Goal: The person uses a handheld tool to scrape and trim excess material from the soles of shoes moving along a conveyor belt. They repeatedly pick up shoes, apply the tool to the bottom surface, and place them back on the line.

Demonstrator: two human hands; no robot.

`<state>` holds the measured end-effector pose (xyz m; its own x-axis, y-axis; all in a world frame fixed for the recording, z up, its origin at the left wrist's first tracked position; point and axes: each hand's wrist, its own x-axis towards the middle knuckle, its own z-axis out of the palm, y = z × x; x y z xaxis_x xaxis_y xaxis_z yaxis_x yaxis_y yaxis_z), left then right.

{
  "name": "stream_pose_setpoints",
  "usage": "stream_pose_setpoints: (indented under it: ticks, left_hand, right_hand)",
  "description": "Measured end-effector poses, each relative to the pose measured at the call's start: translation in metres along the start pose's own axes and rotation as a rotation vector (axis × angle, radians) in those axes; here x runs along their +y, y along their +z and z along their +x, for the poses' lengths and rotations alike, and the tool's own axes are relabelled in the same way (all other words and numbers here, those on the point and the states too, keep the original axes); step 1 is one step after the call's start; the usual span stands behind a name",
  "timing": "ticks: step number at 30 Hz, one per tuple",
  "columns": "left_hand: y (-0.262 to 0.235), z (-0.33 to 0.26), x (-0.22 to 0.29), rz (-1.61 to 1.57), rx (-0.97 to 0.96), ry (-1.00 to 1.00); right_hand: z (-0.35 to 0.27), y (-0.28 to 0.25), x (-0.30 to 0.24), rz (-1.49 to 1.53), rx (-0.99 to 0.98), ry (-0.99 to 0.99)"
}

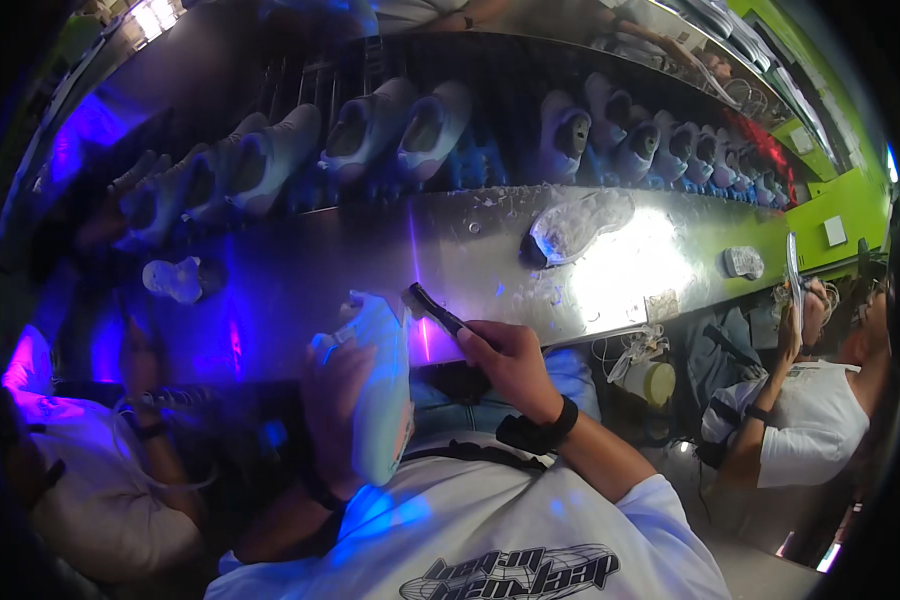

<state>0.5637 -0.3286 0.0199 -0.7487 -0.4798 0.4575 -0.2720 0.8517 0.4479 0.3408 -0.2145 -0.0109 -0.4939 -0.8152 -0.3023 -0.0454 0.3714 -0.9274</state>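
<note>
My left hand [338, 395] is wrapped around a pale shoe [382, 395], held roughly on end in front of my body. Blue light falls on the shoe, and its far end rises over the near edge of the metal bench. In my right hand [515, 362] is a small brush [436, 308] with a dark handle, pinched between thumb and fingers. The brush's head points up and left, a short way right of the shoe and apart from it. Farther back on the bench lies a whitish, shoe-sole-shaped piece [582, 226].
Pale shoes [435, 130] stand in a row beyond the metal bench [320, 300]. A white lump [173, 280] lies at the bench's left, a small pale block [743, 262] at its right. One co-worker [110, 470] is at left; another [805, 410] at right holds a flat piece.
</note>
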Motion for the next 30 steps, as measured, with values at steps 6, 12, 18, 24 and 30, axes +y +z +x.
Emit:
stream_pose_setpoints:
  ticks: [6,12,18,24,30]
  left_hand:
    - [0.005,-0.006,-0.005,0.013,0.021,0.013]
    - [0.006,-0.008,-0.003,0.019,0.036,0.017]
    - [0.009,-0.013,-0.003,0.008,0.086,0.010]
    - [0.001,-0.002,0.007,0.040,0.041,-0.016]
    - [-0.001,0.003,0.018,0.070,0.026,-0.035]
  right_hand:
    - [-0.032,0.005,0.004,0.262,-0.087,0.050]
    - [-0.029,-0.007,-0.008,0.029,-0.093,-0.042]
    - [-0.025,-0.007,-0.011,-0.104,-0.049,-0.126]
    - [-0.047,-0.013,-0.018,0.152,-0.149,-0.055]
    - [-0.072,-0.037,-0.041,0.089,-0.219,-0.069]
